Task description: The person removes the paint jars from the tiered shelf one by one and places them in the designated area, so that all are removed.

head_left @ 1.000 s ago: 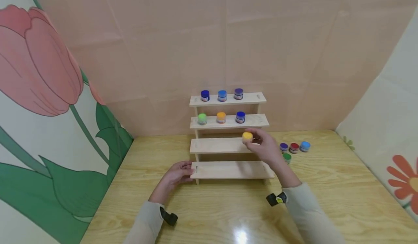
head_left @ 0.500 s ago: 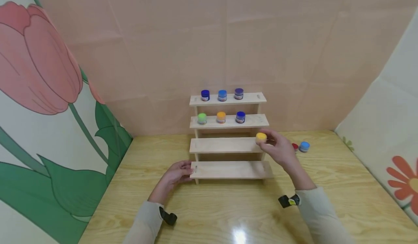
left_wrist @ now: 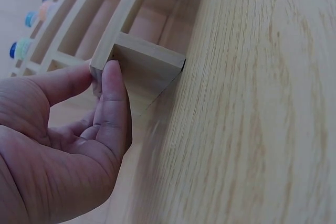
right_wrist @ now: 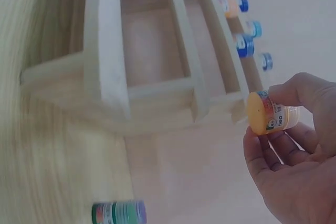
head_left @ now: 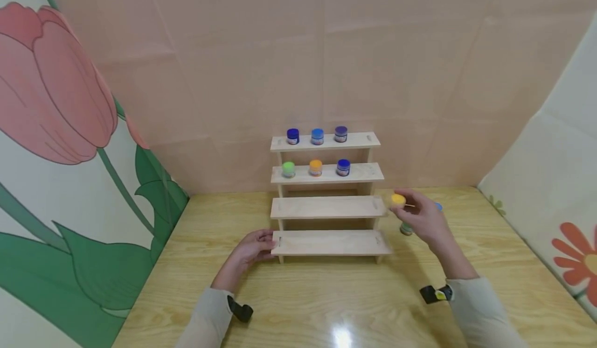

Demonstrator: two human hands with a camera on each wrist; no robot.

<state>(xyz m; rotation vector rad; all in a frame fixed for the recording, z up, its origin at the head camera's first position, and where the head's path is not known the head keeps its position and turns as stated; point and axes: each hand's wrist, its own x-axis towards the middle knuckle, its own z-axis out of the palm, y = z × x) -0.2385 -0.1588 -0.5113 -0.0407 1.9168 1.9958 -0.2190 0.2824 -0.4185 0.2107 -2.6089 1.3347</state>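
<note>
A stepped wooden display rack (head_left: pixel 326 243) with tiered shelves stands on the table. My left hand (head_left: pixel 254 245) pinches the left end of its lowest shelf; in the left wrist view, the thumb and fingers (left_wrist: pixel 113 87) grip the board's corner. My right hand (head_left: pixel 426 221) holds a small yellow paint jar (head_left: pixel 398 201) between thumb and fingertips, just off the rack's right side. That jar's printed label faces the right wrist view. A green paint jar (head_left: pixel 406 229) sits on the table below the right hand, and a light blue jar (head_left: pixel 439 206) is mostly hidden behind it.
On the top shelf stand a dark blue jar (head_left: pixel 293 136), a light blue jar (head_left: pixel 317 136) and a purple jar (head_left: pixel 341 134). The second shelf bears a light green jar (head_left: pixel 288 170), an orange jar (head_left: pixel 315 168) and another dark blue jar (head_left: pixel 343 167). A pinkish backdrop (head_left: pixel 233 104) hangs behind.
My right hand has moved right with the yellow jar, from over the third shelf to beyond the rack's right end. It now covers most of the jars on the table. The left hand stays put.
</note>
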